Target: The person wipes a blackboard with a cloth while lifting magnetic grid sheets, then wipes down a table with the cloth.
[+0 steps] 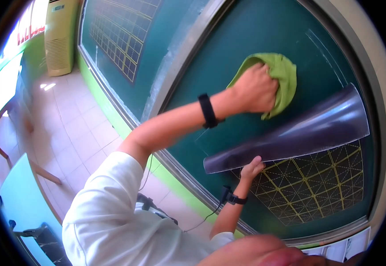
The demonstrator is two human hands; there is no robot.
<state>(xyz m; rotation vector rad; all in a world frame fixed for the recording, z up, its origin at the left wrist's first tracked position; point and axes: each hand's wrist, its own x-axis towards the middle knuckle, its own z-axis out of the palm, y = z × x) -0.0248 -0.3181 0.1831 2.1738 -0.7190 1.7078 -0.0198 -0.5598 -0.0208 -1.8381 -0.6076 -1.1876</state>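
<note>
My left hand (256, 90) is closed round a green cloth (286, 77), pressed against the dark green chalkboard (228, 42). A black band circles that wrist. Lower down, my right hand (252, 169) grips the edge of a flexible grid sheet (306, 179), thumb showing and other fingers partly hidden. The sheet's upper part is curled over, turning its shiny dark back outward. Yellow squares with dashed lines cover its lower part, which lies along the board. On my right wrist sits a black strap with a small device and a cable.
Another gridded panel (122, 33) is on the neighbouring board section, beyond a metal frame (193, 48). A tall air conditioner (60, 40) stands at the far left. Light blue tables (27, 204) are to the left on a tiled floor (77, 133). A cable hangs near my body.
</note>
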